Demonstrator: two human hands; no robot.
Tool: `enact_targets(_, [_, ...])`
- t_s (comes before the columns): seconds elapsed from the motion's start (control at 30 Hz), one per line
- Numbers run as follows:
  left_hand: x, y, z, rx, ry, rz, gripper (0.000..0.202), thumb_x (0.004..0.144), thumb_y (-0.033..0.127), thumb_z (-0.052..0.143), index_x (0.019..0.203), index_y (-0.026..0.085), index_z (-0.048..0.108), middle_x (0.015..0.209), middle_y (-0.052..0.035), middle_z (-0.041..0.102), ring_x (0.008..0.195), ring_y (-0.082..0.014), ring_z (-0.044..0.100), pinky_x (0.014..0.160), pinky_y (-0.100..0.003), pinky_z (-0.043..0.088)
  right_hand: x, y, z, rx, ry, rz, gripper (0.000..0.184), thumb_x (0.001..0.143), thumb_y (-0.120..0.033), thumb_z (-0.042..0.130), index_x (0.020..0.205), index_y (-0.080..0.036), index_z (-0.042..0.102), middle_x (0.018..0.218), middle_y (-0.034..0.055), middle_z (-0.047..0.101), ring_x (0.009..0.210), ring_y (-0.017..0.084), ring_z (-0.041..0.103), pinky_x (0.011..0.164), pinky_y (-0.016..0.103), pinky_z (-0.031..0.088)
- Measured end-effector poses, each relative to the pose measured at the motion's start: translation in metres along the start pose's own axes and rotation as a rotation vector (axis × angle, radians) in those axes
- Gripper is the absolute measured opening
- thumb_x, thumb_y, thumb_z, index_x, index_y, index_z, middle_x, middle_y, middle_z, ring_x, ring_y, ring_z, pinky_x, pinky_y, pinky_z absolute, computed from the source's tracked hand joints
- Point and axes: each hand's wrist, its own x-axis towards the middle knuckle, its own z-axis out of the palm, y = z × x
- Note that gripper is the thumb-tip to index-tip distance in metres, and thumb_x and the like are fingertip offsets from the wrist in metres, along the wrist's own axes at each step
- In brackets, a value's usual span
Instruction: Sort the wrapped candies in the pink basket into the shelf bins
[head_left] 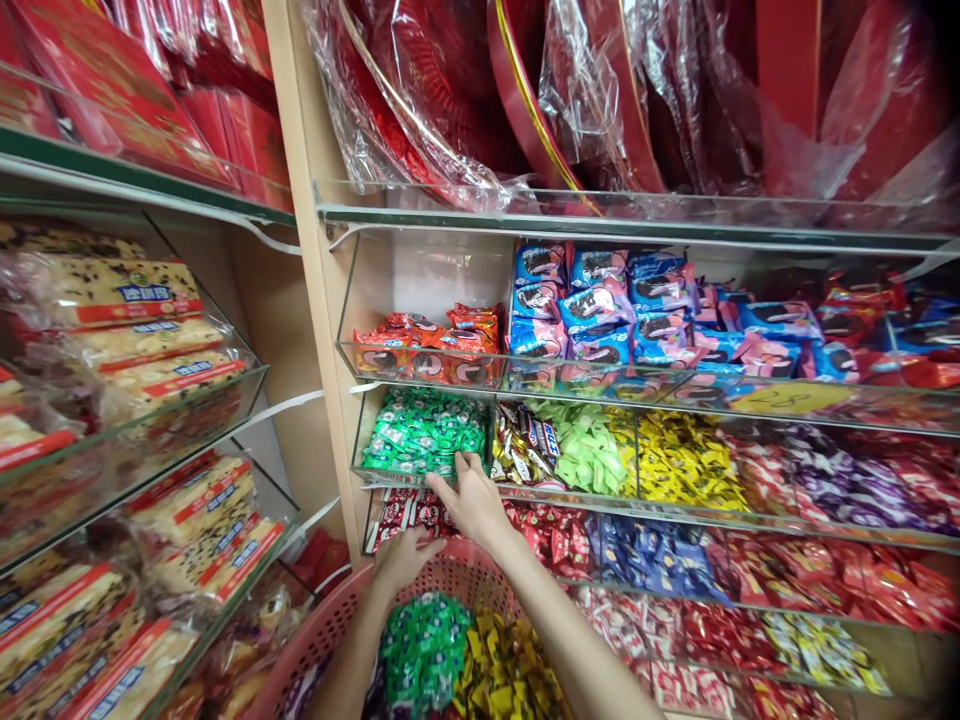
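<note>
My right hand [478, 505] reaches to the front glass edge of a compartment of green-wrapped candies [427, 430]. Its thumb and fingertips are apart at the glass, and I see nothing held between them. Lower and to the left, my left hand [405, 560] is over the far rim of a pink perforated basket [300, 640], with its fingers spread. Whether it touches the rim, I cannot tell. Inside the basket, green-wrapped candies [426, 650] lie beside yellow-wrapped candies [502, 670]. Red-and-white packets [409, 508] sit on the shelf just behind my left hand.
Blue-and-pink cookie packs [600, 300] and red packs [427, 340] fill the shelf above. To the right are chocolate bars [525, 440] and yellow candies [686, 460]. A wooden upright [307, 200] separates shelves of bagged pastries [142, 300]. Plastic-wrapped red items [555, 100] stand on top.
</note>
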Motion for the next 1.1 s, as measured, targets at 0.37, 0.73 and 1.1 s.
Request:
enact_targets(0.37, [-0.001, 0.001, -0.002, 0.002, -0.004, -0.021, 0.053, 0.075, 0.069, 0.037, 0.082, 0.023, 0.063, 0.089, -0.0039, 0.069, 0.086, -0.0213, 0.062, 0.063, -0.023, 0.034, -0.023, 0.022, -0.002, 0.148, 0.213, -0.107, 0.042, 0.087, -0.043, 0.043, 0.114, -0.015, 0.059, 0.118, 0.0119, 0.057, 0.109, 0.024, 0.054, 0.092, 0.034, 0.04])
enact_targets(0.73, [-0.001, -0.001, 0.0, 0.043, -0.002, 0.023, 0.051, 0.079, 0.065, 0.033, 0.081, 0.022, 0.061, 0.084, -0.0034, 0.069, 0.08, -0.0188, 0.061, 0.061, -0.022, 0.032, -0.018, 0.031, -0.005, 0.445, 0.387, -0.102, 0.023, 0.084, -0.033, 0.05, 0.081, -0.016, 0.065, 0.076, 0.0043, 0.064, 0.062, 0.013, 0.056, 0.06, 0.025, 0.043])
enact_targets(1.1, [-0.005, 0.009, -0.011, 0.006, -0.041, -0.037, 0.054, 0.076, 0.068, 0.036, 0.084, 0.022, 0.063, 0.09, -0.0036, 0.069, 0.086, -0.0203, 0.062, 0.062, -0.023, 0.033, -0.041, 0.028, -0.008, 1.041, 0.236, 0.024, 0.031, 0.072, -0.036, 0.065, 0.094, -0.017, 0.053, 0.072, -0.0031, 0.057, 0.042, 0.004, 0.041, 0.039, 0.017, 0.032])
